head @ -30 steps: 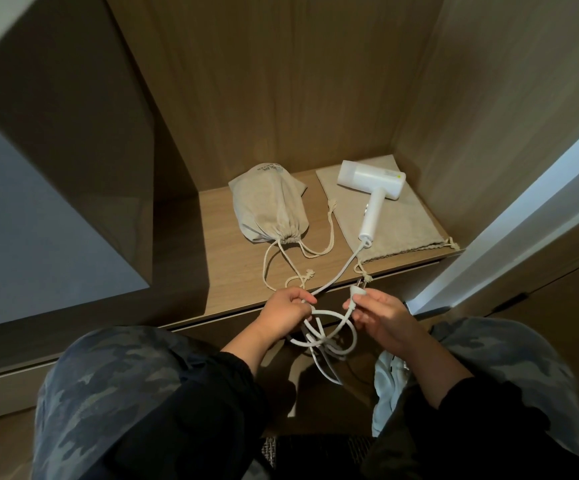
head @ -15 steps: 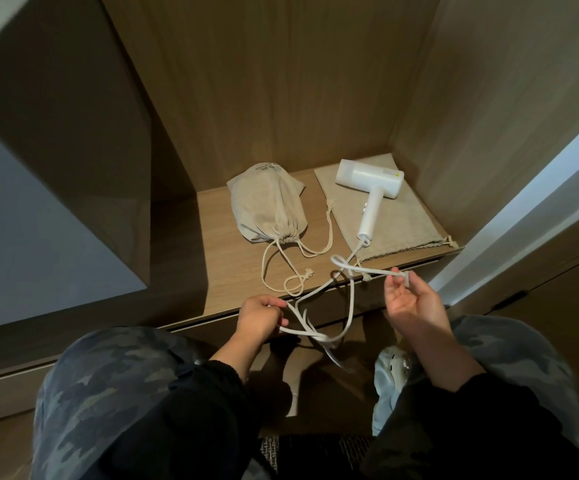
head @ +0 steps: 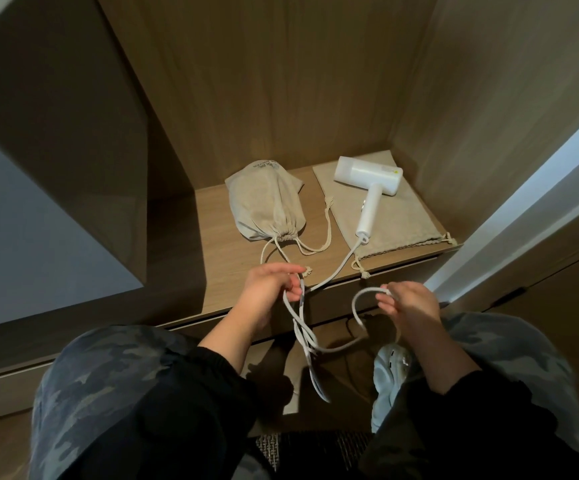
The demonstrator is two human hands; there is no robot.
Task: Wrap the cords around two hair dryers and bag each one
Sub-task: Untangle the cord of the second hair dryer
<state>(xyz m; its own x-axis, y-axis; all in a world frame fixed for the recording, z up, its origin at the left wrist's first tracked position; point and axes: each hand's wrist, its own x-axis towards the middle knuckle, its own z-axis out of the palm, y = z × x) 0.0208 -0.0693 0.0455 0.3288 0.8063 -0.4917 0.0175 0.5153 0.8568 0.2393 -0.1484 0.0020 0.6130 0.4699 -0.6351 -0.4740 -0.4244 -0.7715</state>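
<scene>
My left grip (head: 271, 289) clamps the cord (head: 339, 269) loops mid-frame, my right grip (head: 408, 303) pinches the cord further along, hair dryer (head: 367, 180) lies on the flat bag (head: 398, 223) upper right.

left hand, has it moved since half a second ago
Yes. The left hand has moved up the frame, further over the shelf's front edge, nearer the drawstring knot.

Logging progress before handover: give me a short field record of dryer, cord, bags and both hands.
hair dryer: lying on flat bag, cord not wrapped
flat bag: spread on shelf, right side
full bag: left of it, drawstring cinched
cord: hangs off shelf edge in loose loops
left hand: grips cord
right hand: pinches cord farther along
</scene>
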